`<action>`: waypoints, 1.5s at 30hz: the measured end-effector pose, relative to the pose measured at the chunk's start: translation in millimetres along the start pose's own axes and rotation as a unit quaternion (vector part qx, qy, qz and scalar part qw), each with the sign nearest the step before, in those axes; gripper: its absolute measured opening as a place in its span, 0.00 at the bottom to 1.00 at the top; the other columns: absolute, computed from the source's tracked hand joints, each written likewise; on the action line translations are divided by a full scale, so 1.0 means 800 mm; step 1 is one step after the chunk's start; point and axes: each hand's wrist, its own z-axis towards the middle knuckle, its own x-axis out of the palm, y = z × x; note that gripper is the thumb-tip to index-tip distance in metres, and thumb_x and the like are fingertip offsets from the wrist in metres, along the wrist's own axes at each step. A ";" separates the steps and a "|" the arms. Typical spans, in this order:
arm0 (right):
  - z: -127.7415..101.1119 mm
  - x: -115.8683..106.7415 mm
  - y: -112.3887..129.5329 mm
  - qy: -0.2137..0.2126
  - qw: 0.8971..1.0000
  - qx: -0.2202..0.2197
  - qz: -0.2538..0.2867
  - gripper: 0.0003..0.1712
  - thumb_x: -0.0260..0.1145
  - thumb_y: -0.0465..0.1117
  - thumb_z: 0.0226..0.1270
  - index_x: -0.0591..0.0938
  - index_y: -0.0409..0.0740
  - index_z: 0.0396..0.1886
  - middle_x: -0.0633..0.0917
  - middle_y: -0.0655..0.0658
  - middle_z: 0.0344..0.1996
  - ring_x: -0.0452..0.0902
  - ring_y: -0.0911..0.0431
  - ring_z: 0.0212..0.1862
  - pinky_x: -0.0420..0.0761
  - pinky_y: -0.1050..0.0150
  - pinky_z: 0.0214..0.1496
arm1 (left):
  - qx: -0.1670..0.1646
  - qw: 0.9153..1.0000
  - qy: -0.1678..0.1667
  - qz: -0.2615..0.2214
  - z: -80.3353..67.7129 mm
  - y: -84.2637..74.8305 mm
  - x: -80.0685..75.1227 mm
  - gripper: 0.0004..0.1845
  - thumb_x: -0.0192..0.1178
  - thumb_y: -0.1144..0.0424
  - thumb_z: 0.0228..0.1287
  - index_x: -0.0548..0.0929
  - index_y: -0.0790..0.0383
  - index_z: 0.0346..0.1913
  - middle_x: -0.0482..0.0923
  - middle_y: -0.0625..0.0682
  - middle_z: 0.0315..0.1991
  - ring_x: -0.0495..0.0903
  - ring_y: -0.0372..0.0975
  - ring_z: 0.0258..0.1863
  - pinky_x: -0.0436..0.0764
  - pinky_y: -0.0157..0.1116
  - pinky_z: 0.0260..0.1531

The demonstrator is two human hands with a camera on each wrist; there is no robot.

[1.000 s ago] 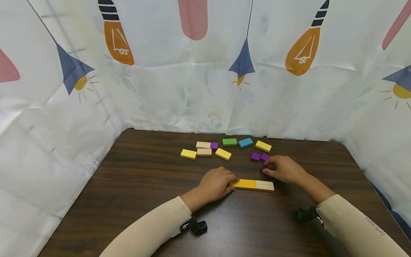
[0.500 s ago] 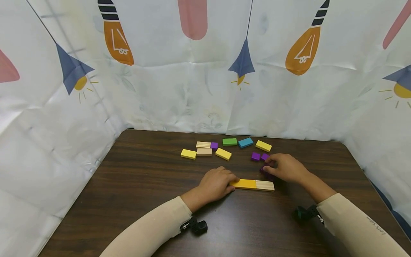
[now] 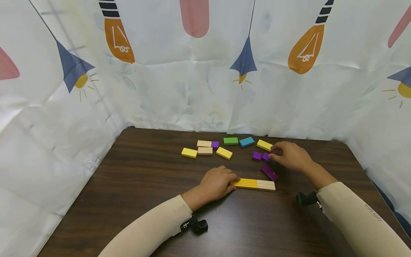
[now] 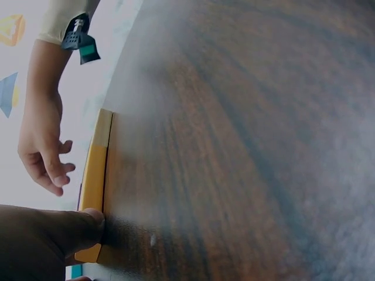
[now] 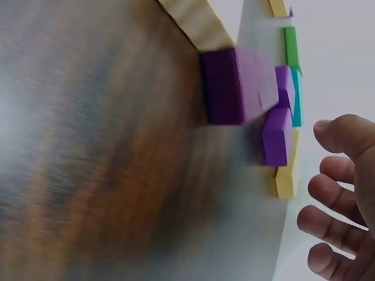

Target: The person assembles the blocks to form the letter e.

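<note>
Nearest, the left hand grips the left end of an orange block, which lies end to end with a striped block on the table; this matches the frames of the last second. Just beyond the striped block, a long purple block lies slanted and shows whole, whereas half a second ago the right hand covers part of it. That hand is now farther out, beside a small purple block. So the long purple block seems let go, set down but not squared with the other two.

The head view leaves it unclear whether the right hand holds anything; the right wrist view shows its thumb and fingers apart, loosely bent, with nothing between them. The left wrist view shows the left thumb against the orange block's near side. Whether the long purple block touches the striped block I cannot tell. Farthest lie a yellow block, a blue block and a green block.
</note>
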 end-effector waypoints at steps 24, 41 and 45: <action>0.066 0.005 -0.019 0.031 0.999 0.004 0.007 0.24 0.66 0.52 0.61 0.80 0.44 0.52 0.81 0.41 0.49 0.75 0.45 0.51 0.73 0.44 0.49 | -0.008 1.000 0.003 -0.002 -0.001 -0.001 -0.001 0.14 0.62 0.52 0.61 0.83 0.45 0.50 0.80 0.39 0.46 0.75 0.37 0.44 0.75 0.35 0.42; 0.075 0.009 -0.015 0.044 0.999 -0.011 0.015 0.22 0.66 0.44 0.59 0.80 0.37 0.51 0.81 0.39 0.43 0.76 0.46 0.45 0.74 0.48 0.47 | -0.005 1.000 0.003 0.004 0.000 -0.001 -0.001 0.14 0.62 0.52 0.61 0.83 0.45 0.50 0.80 0.39 0.46 0.75 0.37 0.44 0.75 0.35 0.42; 0.071 0.004 -0.012 0.032 0.999 -0.020 0.013 0.22 0.66 0.44 0.59 0.80 0.37 0.51 0.81 0.40 0.44 0.75 0.47 0.44 0.74 0.49 0.47 | -0.004 1.000 0.005 0.004 0.000 -0.002 -0.003 0.14 0.62 0.52 0.62 0.83 0.45 0.50 0.80 0.39 0.46 0.75 0.37 0.44 0.75 0.35 0.43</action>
